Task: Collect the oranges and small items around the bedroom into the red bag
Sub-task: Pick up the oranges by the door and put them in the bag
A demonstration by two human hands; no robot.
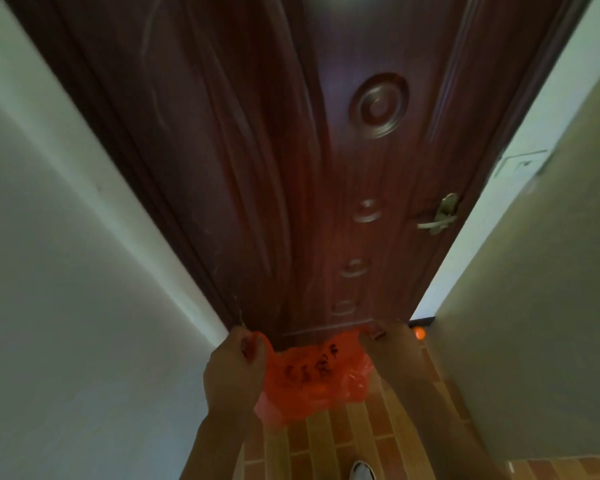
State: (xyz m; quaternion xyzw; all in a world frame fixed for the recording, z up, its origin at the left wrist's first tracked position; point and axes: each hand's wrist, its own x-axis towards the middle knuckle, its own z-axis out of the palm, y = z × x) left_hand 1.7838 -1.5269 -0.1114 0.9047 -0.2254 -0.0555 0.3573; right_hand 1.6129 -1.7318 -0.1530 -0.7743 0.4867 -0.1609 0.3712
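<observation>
Left hand: fingers curled round the left edge of the red bag, gripping the plastic near its handle. Right hand: closed on the opposite edge of the same bag, pinching it at the top corner. The two hands are held apart at the same height, so the bag hangs stretched between them with its mouth pulled wide.

Condition of the bag: thin, glossy red plastic, crumpled and slack at the bottom, with dark printed characters across the face turned toward the person. It sags below the hands. Whether anything lies inside cannot be told from here; the plastic shows no clear bulge.

Just beyond the right hand, low on the floor by the skirting, sits one orange, partly hidden by that hand. It is outside the bag.

Directly ahead of both hands stands a dark wooden door, its handle up and to the right. White walls close in on either side. A shoe shows below the right forearm.

Judgement: the step in hand is readying the bag for collection. The next move likely calls for freeing one hand, probably the right, stooping to the orange, and keeping the mouth open with the other.
</observation>
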